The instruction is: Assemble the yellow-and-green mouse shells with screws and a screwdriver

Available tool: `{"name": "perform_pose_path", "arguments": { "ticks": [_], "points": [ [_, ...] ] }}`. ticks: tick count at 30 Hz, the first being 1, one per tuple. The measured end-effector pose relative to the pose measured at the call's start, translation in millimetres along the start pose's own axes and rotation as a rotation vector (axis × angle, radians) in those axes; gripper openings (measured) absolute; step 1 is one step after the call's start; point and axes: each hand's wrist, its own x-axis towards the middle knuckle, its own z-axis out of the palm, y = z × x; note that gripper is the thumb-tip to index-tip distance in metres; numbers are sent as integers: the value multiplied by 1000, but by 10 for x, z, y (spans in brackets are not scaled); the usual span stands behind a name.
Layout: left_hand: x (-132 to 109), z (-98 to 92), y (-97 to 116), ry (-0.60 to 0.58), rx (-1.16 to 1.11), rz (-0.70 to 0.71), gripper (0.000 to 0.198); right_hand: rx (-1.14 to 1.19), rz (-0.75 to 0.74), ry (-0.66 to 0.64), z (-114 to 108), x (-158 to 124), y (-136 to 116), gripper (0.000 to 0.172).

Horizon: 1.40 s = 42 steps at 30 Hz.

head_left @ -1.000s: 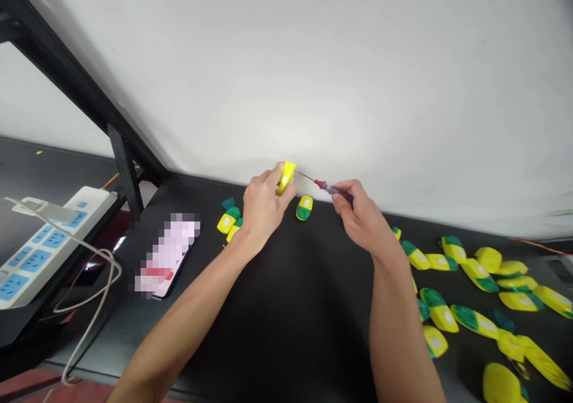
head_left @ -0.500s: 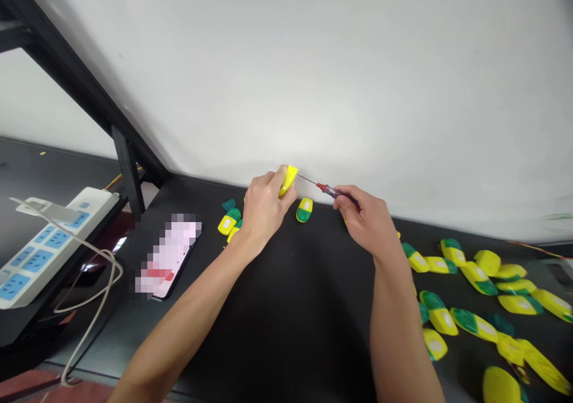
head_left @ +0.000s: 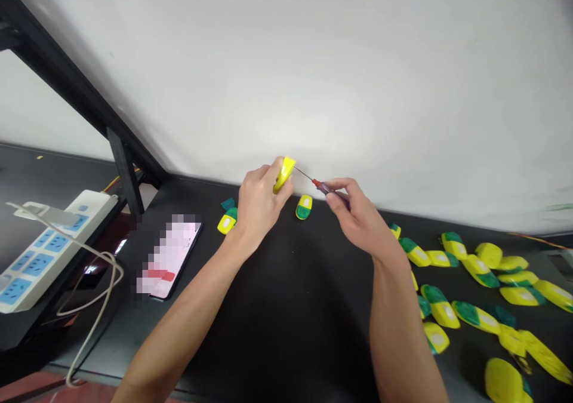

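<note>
My left hand (head_left: 262, 203) is closed around a small yellow plastic case (head_left: 285, 174), raised above the back of the black table. The fingers cover much of the case. In my right hand (head_left: 356, 212) is a screwdriver (head_left: 326, 190) with a dark translucent handle and a red collar. Its thin shaft points up and left, and the tip meets or nearly meets the edge of the case; contact is too small to tell. Below and between the hands lies a yellow-and-green case (head_left: 304, 207). Another such case (head_left: 227, 222) and a dark green piece (head_left: 228, 203) sit left of my left hand.
Several yellow-and-green cases (head_left: 480, 270) are spread over the table's right side. A phone (head_left: 172, 262) lies at the left. Beyond it are a white power strip (head_left: 58, 248) with a pale cable (head_left: 110, 289) and a black metal frame (head_left: 123, 167). A white wall (head_left: 286, 80) rises behind.
Both hands have shifted slightly left and up in the picture, with the yellow case and the screwdriver still held. The screwdriver tilts a little more steeply.
</note>
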Motion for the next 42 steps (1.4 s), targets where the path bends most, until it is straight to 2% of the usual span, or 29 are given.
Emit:
{"name": "perform_pose_path", "arguments": {
  "ticks": [4,7,13,17,20,24,28,31,36,42],
  "points": [
    [12,11,-27,-16,-7,15,34,-31,-115,161,46,18,60,9],
    [-8,52,-43,-23,-12,34,34,-113,-182,275,45,41,83,8],
    [-37,112,-70,-48,-14,24,35,-149,-180,296,50,45,91,12],
    [-45,126,-28,-103,-18,9,37,-160,-59,272,49,47,106,28],
    [-33,122,-4,-144,-19,-21,37,-154,36,195,-11,39,97,35],
    [51,22,-82,-192,-116,-33,39,-134,159,64,-218,-11,47,33],
    [181,-179,-234,-47,-305,-84,33,-156,349,-142,-307,-57,8,26],
    [235,-290,-277,-48,-388,-72,34,-136,340,-340,-149,-51,15,23],
    [209,-357,-206,-234,-429,60,40,-209,181,-560,202,-20,107,15],
    [162,-462,-42,-413,-344,200,43,-254,180,-614,358,-20,234,19]
  ]
}}
